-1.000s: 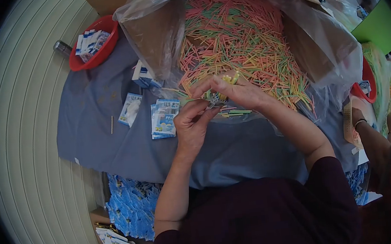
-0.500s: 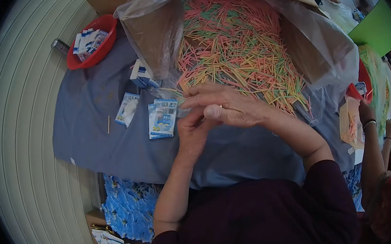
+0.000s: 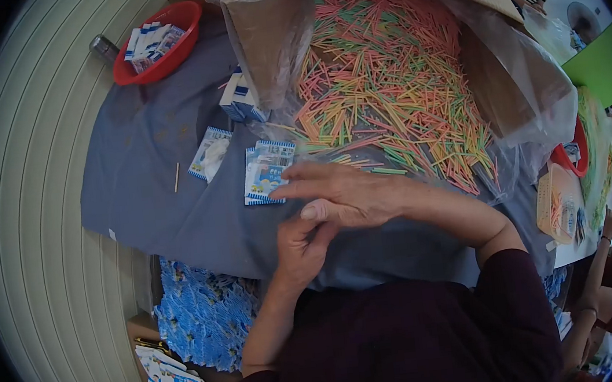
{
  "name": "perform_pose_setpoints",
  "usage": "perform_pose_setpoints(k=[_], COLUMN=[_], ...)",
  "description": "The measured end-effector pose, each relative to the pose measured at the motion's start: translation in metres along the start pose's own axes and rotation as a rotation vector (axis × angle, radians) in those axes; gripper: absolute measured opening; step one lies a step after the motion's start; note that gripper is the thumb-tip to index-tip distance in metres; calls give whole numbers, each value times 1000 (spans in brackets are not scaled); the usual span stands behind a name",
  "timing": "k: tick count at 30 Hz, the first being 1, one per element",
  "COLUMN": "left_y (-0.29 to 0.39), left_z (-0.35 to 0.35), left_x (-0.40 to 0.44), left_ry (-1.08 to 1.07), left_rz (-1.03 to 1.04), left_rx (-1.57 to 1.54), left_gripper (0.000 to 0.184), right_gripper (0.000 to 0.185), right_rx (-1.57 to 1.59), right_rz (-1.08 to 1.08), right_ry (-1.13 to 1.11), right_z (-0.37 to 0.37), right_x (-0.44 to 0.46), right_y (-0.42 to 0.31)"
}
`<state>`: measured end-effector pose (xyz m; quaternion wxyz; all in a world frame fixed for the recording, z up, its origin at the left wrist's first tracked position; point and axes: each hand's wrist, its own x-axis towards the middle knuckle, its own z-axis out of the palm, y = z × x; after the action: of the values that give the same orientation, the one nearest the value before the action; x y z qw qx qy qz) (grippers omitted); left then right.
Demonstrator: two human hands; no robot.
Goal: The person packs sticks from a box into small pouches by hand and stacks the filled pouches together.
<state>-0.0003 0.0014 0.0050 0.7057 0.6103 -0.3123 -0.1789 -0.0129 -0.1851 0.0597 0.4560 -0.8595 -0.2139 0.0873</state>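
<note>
Right arm: enters from the lower right, bent at the elbow, forearm angled up and leftward to mid-frame. My right grip [image 3: 365,196] lies back upward, fingers extended left, thumb apart from them. My left grip [image 3: 299,254] sits just below it at centre, wrist raised, fingers curled and partly covered by the right. Whether either is clamped on anything I cannot tell; the palms are hidden.

The right fingertips overlap, in view, the flat packets [image 3: 272,163], blue-and-white, glossy and crimp-edged, stacked left of centre; contact cannot be confirmed.

Upper centre: thin, straight sticks [image 3: 390,72] in pink, green and yellow, heaped loosely among rigid brown cardboard [image 3: 273,43] and a creased, clear plastic liner [image 3: 536,91].

The desk carries a soft grey cloth [image 3: 149,173], wrinkled in places. On it, left: one rumpled packet [image 3: 210,154] bearing something white, and a lone slender stick [image 3: 176,178]. Upper left: a smooth, round red bowl [image 3: 186,51] of small packs.
</note>
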Motion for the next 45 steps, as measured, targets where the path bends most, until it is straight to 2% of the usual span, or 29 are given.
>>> perform_pose_setpoints(k=[1, 2, 4, 5, 6, 8, 9, 11, 12, 14, 16, 18, 19, 21, 22, 23, 24, 25, 26, 28, 29, 32, 33, 34, 36, 37, 39, 43, 45], left_y=[11, 23, 33, 34, 26, 2, 3, 2, 8, 20, 7, 4, 1, -12, -17, -23, -28, -33, -38, -37, -34, -12, -6, -5, -4, -3, -2, -26, -16], left_z=[-6, -16, -58, -88, -121, -171, -166, -140, -123, -86, -71, -46, -40, -31, -30, -31, -31, -33, -37, -39, -39, -27, -25, -25, -28, -29, -30, -36, -35], left_x=[-1, -2, -7, -9, -9, -11, -8, 4, 11, 28, 37, 50, 54, 58, 57, 53, 49, 46, 42, 37, 35, 38, 40, 41, 45, 46, 50, 41, 35], left_ry=[6, 117, 321, 418, 417, 472, 474, 402, 391, 513, 280, 78, 83, -16, -24, -23, -21, -27, 24, 69, 105, 131, 121, 127, 67, 65, 220, 95, 108], left_rz=[-14, -28, -79, -112, -110, -327, -327, 103, 100, 280, 256, 200, 197, 120, 129, 205, 283, 295, 347, 404, 386, 300, 227, 223, 165, 168, 441, 447, 303], left_rx=[28, -13, 42, 137, 142, 236, 243, 1503, 1502, 1531, 1193, 1221, 1222, 1456, 1450, 1485, 1519, 1514, 1437, 1357, 1278, 1215, 1235, 1243, 1209, 1213, 1278, 1470, 1311], left_gripper=[12, 9, 9, 11, 11, 16, 16, 18, 18, 29, 34, 26, 26, 18, 18, 17, 15, 15, 16, 17, 15, 10, 7, 7, 5, 5, 7, 8, 10], right_gripper=[51, 49, 55, 59, 64, 64, 63, 59, 55, 49, 44, 39, 39, 32, 32, 29, 26, 23, 23, 16, 7, 2, 7, 7, 12, 12, 24, 31, 31], right_rx=[-112, -222, -546, -736, -912, -921, -936, -938, -941, -997, -1074, -1117, -1117, -1021, -1023, -872, -716, -262, -268, 282, 404, 509, 317, 323, 243, 246, 77, -4, 359], right_rz=[-37, -74, 42, 326, 612, 608, 605, 643, 688, 686, 651, 572, 567, 588, 600, 527, 447, 313, 316, 342, 209, 272, 340, 333, 399, 396, 242, 140, 48], right_ry=[149, 301, 504, 364, 214, 144, 71, 36, -8, -17, -34, 109, 107, 316, 321, 512, 698, 874, 885, 1140, 1258, 1144, 1173, 1167, 949, 953, 917, 967, 1082], right_z=[-13, -29, -76, -96, -112, -126, -129, -130, -127, -107, -92, -87, -86, -91, -96, -101, -106, -112, -120, -134, -133, -120, -109, -108, -108, -109, -111, -114, -114], right_x=[1, 1, 3, 5, 7, 10, 12, 25, 29, 26, 22, 7, -1, -20, -34, -49, -62, -68, -78, -93, -92, -83, -73, -70, -65, -66, -72, -75, -84], right_y=[4, 11, 56, 62, 66, 91, 99, 101, 102, 101, 97, 96, 91, 82, 85, 89, 94, 102, 112, 130, 140, 116, 112, 113, 116, 121, 133, 111, 116])
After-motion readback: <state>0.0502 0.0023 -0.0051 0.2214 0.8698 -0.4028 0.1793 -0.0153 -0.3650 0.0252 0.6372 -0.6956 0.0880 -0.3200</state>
